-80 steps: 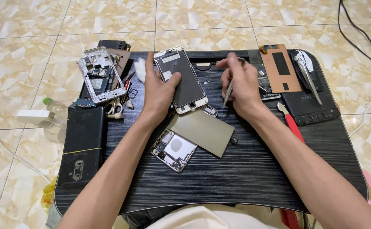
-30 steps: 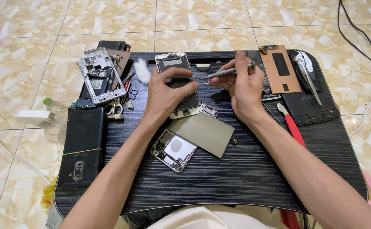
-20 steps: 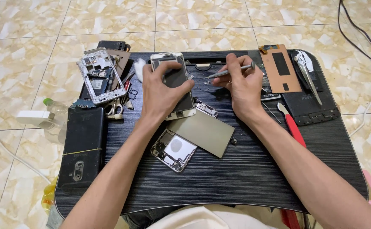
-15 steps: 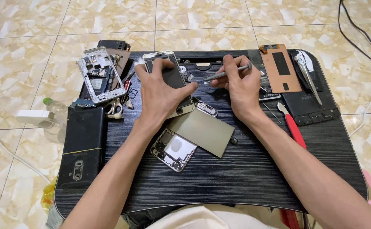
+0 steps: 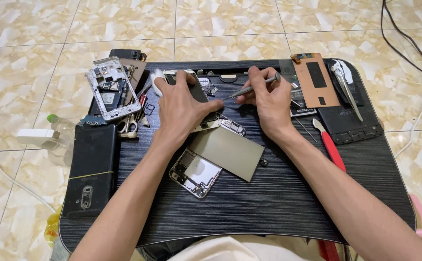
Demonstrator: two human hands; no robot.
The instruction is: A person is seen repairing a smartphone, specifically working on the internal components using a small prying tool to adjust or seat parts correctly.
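Note:
My left hand (image 5: 184, 104) lies over an opened phone (image 5: 199, 92) near the far middle of the black lap table (image 5: 278, 208), gripping its sides. My right hand (image 5: 269, 99) holds metal tweezers (image 5: 249, 89) whose tip points left at the phone, close to my left thumb. Most of the phone is hidden under my left hand. In front of my hands lies a grey-green flat panel (image 5: 228, 152) resting on a silver phone frame (image 5: 195, 173).
At the left, a white phone frame (image 5: 112, 89), scissors (image 5: 129, 126) and a black phone (image 5: 91, 166). At the right, a brown backed panel (image 5: 316, 79), a black cover with tweezers (image 5: 348, 104), a red-handled tool (image 5: 330, 149). Tiled floor, cables and a white charger (image 5: 35, 137) surround the table.
My left hand slid up over the phone and now covers it. My right hand turned the tweezers from pointing down to lying level, tip toward the phone.

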